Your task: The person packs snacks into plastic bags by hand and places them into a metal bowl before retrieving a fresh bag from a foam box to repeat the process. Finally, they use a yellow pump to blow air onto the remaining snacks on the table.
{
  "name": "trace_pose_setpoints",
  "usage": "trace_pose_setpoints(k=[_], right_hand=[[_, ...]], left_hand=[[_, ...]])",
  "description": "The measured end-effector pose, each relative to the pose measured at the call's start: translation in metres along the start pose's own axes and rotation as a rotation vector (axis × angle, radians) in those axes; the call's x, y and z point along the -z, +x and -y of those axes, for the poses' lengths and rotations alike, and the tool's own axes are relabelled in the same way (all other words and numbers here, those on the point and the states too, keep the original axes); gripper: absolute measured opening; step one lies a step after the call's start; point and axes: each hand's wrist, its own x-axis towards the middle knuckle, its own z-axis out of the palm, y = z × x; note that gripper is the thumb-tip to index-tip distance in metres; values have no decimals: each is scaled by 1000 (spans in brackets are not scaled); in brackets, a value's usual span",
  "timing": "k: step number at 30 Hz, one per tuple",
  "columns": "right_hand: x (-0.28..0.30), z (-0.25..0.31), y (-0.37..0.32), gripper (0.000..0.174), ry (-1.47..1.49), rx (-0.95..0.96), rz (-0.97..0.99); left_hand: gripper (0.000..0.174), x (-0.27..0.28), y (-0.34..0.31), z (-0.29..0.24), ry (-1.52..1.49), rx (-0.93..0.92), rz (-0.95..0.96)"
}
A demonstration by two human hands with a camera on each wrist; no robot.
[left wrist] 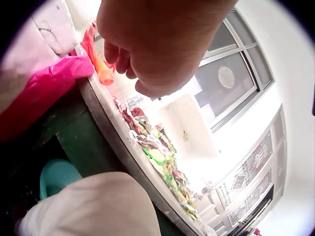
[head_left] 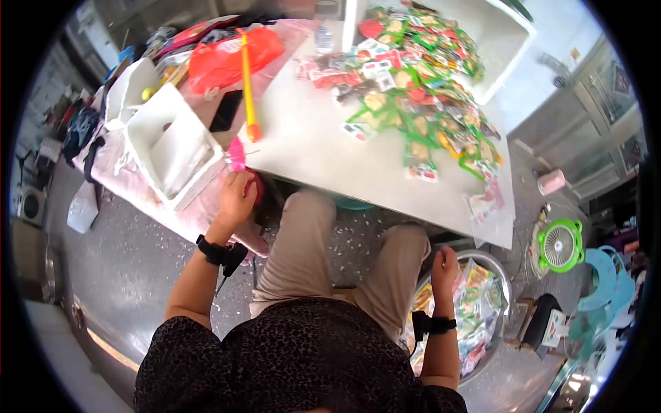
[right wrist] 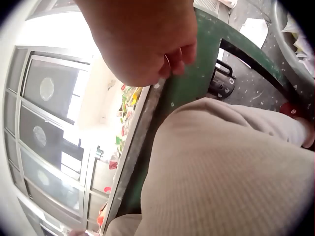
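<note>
In the head view my left hand (head_left: 237,196) is beside the table's left front corner, just below a bright pink bag (head_left: 237,153). Its fingers are loosely curled with nothing visible in them, as the left wrist view also shows for the hand (left wrist: 152,44). My right hand (head_left: 445,272) is raised over the left part of a metal basin (head_left: 506,275) of colourful packets (head_left: 482,296). Loose curling shows in the right hand's fingers (right wrist: 177,61), and no object is seen in them. Small green and red packets (head_left: 420,124) lie heaped on the white table (head_left: 303,144).
Behind the heap a white foam box (head_left: 506,69) lies tipped towards it. At left are another foam box (head_left: 165,148), a black phone (head_left: 226,111), a yellow stick (head_left: 247,82) and a red bag (head_left: 234,58). A green fan (head_left: 560,246) stands at right.
</note>
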Motion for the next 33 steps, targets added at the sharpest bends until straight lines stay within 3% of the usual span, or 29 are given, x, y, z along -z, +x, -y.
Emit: trace_pose_setpoints(k=[2,5,8,11,14,15,21,24,30,33], right_hand=[[-21,13,-1,17,78,196,60],[-46,32,-6,18,-33,463,61],[-54,38,-8,21,-227,517,96],[-58,33,-8,21,-223,516,88],[-57,35,-6,21,-258,526,85],[-58,36,-6,21,-265,530,87],[-57,40,-7,19,-221,527,100],[-57,41,-7,18,-244,532,100],[-59,38,-7,19,-245,529,95],[-53,39,-2,17,-161,590,122]], left_hand=[[18,19,7,29,111,-33,-138],[25,55,16,62,368,34,-263],[37,77,22,111,586,208,-313],[38,93,29,152,552,384,-153],[34,99,35,183,275,594,256],[31,98,34,186,288,514,246],[23,103,44,179,290,557,152],[19,108,48,178,146,545,74],[17,119,58,167,-365,734,-64],[14,123,71,121,-512,660,-33]])
